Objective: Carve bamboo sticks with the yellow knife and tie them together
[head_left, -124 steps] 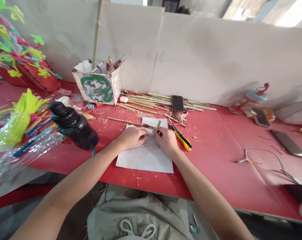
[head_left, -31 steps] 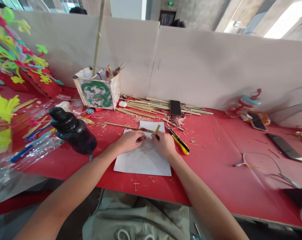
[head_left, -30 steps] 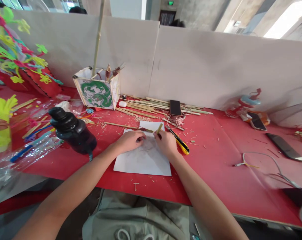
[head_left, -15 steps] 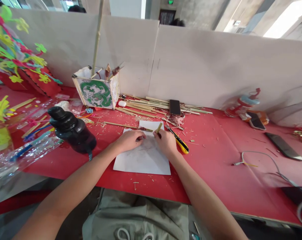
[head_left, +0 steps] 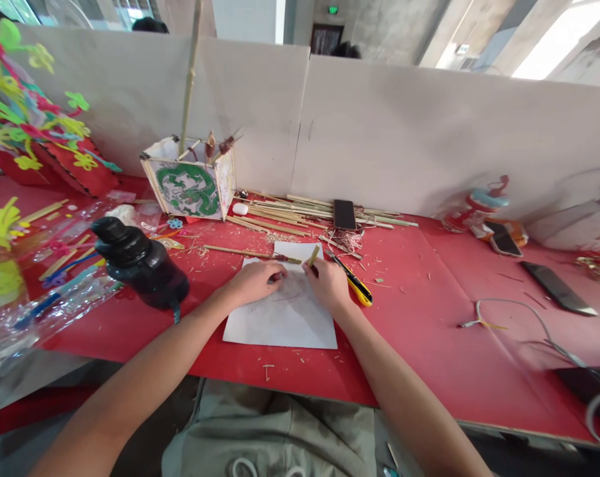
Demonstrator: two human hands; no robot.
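My right hand (head_left: 329,285) pinches a short greenish bamboo piece (head_left: 313,256) that tilts up from its fingertips. My left hand (head_left: 254,281) rests on a white sheet of paper (head_left: 280,324) with its fingers curled in; whatever they may hold is hidden. A gap of bare paper separates the two hands. Just beyond them lies a thin bamboo stick (head_left: 237,251), with a dark wrapped section near its right end. A yellow and black utility knife (head_left: 357,285) lies close by my right hand. Faint smudges or lines mark the paper.
A dark bottle (head_left: 140,265) stands left of my left forearm. Behind are a box with a green dragon (head_left: 187,189), bamboo strips (head_left: 274,213) and a phone (head_left: 344,214). A grey cable (head_left: 523,308) lies right. Shavings dot the red table (head_left: 414,358).
The view has shifted slightly. Both hands stay in nearly the same place over the paper, and the bamboo piece is still in my right hand.
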